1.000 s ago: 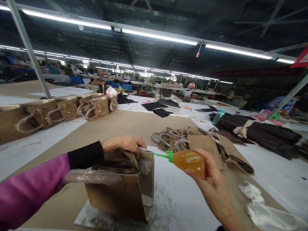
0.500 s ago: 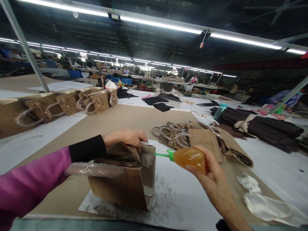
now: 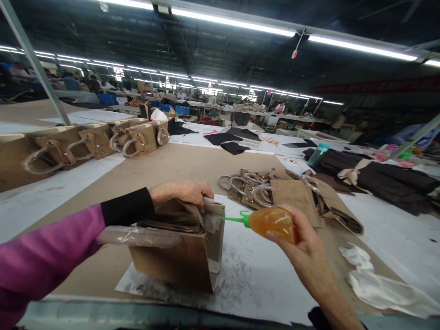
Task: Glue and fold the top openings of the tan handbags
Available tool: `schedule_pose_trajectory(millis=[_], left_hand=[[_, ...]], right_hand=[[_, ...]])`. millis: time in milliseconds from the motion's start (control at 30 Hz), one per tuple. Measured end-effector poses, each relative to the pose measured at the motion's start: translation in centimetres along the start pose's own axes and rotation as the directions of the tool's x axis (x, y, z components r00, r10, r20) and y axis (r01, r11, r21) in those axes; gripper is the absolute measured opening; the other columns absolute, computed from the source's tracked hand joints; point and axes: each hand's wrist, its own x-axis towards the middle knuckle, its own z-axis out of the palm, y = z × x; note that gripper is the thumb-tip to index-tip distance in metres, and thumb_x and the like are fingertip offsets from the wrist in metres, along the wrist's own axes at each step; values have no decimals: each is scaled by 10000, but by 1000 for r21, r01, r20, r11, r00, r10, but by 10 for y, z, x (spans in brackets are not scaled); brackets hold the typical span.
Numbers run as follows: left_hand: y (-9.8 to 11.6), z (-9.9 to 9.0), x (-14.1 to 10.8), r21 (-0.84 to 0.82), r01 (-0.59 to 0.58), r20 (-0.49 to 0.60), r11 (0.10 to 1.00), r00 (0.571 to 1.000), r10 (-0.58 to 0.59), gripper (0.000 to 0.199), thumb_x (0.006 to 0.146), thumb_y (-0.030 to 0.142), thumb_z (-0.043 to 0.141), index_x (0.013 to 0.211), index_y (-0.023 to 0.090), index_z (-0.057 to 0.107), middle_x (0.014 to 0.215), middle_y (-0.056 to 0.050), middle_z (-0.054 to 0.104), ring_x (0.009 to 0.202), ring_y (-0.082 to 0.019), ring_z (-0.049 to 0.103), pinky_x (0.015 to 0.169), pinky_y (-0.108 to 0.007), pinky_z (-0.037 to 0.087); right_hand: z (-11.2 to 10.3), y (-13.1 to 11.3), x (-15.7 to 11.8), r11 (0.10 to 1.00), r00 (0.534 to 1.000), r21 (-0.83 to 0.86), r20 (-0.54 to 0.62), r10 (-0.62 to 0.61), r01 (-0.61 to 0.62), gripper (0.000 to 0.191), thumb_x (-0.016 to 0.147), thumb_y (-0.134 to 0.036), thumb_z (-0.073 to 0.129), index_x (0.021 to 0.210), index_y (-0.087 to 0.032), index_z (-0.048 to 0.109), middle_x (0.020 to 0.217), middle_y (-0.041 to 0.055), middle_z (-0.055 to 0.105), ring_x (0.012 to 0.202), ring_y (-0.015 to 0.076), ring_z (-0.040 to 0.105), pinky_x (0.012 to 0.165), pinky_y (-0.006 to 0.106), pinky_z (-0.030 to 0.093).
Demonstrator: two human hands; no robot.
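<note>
A brown handbag (image 3: 172,261) stands upright on a smudged white sheet (image 3: 237,288) in front of me. My left hand (image 3: 189,193) grips the bag's top edge near its right end; its fingertips are partly hidden behind the edge. A plastic-wrapped handle (image 3: 140,237) sticks out from the bag's near side, below my left forearm. In my right hand (image 3: 302,243) is a squeeze bottle (image 3: 271,223) of amber liquid, held sideways. Its thin green nozzle (image 3: 233,219) points left, with the tip at the edge of the bag's open side panel.
Several brown bags (image 3: 92,144) stand in a row at the left. A pile of flat bag pieces with wrapped handles (image 3: 254,188) lies beyond my right hand. Crumpled white cloth (image 3: 381,288) is at the right, a dark fabric bundle (image 3: 378,176) behind it. Black pieces (image 3: 237,137) lie farther back.
My view has tilted and shifted slightly, so the scene sits a little differently. Both hands keep their holds, and the nozzle tip stays at the bag's side edge.
</note>
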Motion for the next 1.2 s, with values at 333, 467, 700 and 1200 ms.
schedule_pose_trajectory(millis=[333, 467, 700, 1200], left_hand=[[-1, 6, 8, 52, -37, 44, 998, 998, 34, 227, 630, 249, 659, 847, 188, 687, 884, 15, 662, 739, -145, 561, 618, -202, 421], [3, 6, 9, 67, -23, 46, 997, 999, 20, 212, 625, 259, 659, 823, 186, 675, 883, 18, 657, 734, -143, 558, 611, -202, 419], [2, 7, 8, 41, -38, 50, 998, 998, 36, 187, 626, 223, 632, 804, 178, 668, 855, 20, 655, 714, -136, 549, 606, -199, 415], [4, 8, 9, 19, -40, 64, 999, 997, 39, 175, 618, 218, 615, 784, 173, 648, 802, 24, 640, 701, -137, 544, 580, -200, 399]], right_hand=[[-9, 6, -3, 995, 996, 31, -13, 91, -91, 499, 697, -428, 744, 1125, -284, 531, 1070, 1, 596, 942, 234, 569, 848, 310, 425], [-10, 9, -4, 991, 993, 67, -2, 115, -115, 519, 699, -424, 744, 1143, -277, 519, 1094, 13, 589, 964, 247, 559, 864, 332, 414], [-6, 11, -9, 995, 990, 5, 97, 100, -101, 471, 720, -386, 732, 1130, -270, 531, 1050, -6, 603, 950, 222, 558, 826, 291, 433], [-6, 16, -6, 994, 990, 62, 108, 88, -95, 475, 739, -388, 741, 1146, -300, 511, 1070, -19, 581, 939, 216, 556, 817, 295, 431]])
